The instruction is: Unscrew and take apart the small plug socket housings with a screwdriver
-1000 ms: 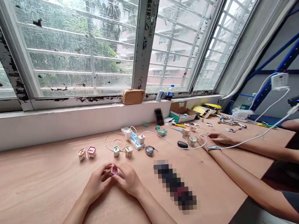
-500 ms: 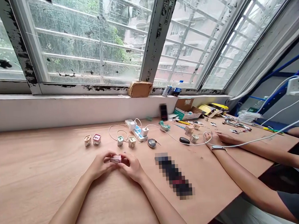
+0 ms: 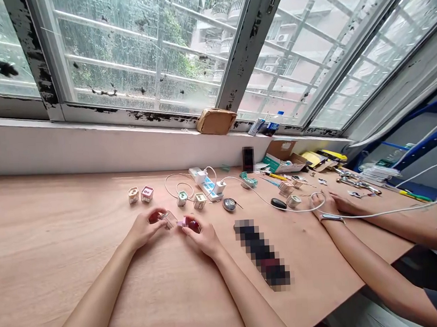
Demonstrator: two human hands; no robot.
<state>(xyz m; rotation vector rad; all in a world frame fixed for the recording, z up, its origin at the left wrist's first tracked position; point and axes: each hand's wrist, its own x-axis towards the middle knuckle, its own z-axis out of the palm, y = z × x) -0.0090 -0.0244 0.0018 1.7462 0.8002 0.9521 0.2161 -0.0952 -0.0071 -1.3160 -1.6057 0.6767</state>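
Note:
My left hand [image 3: 146,230] pinches a small transparent plastic case [image 3: 169,219] between thumb and fingers, tilted just above the wooden table. A little to its right, a small pink piece [image 3: 182,223] is gripped by my right hand [image 3: 205,236]; its exact kind is too small to make out. The case and the pink piece are apart. Beyond my left hand stand a cream-topped little box [image 3: 133,195] and a pink-topped one [image 3: 147,194]. Farther right are a green-topped little box [image 3: 182,198] and another cream one [image 3: 199,200].
A power strip [image 3: 208,187] with plugged chargers and a white cable lies behind. Right of it are a round silver object [image 3: 229,205] and a black mouse-shaped object [image 3: 278,204]. A blurred dark object [image 3: 263,254] lies beside my right forearm. A co-worker's hands [image 3: 326,202] rest farther right.
My hands have drawn slightly apart, and the small pink box between them has separated into the transparent case on the left and the pink piece on the right. The view has shifted a little.

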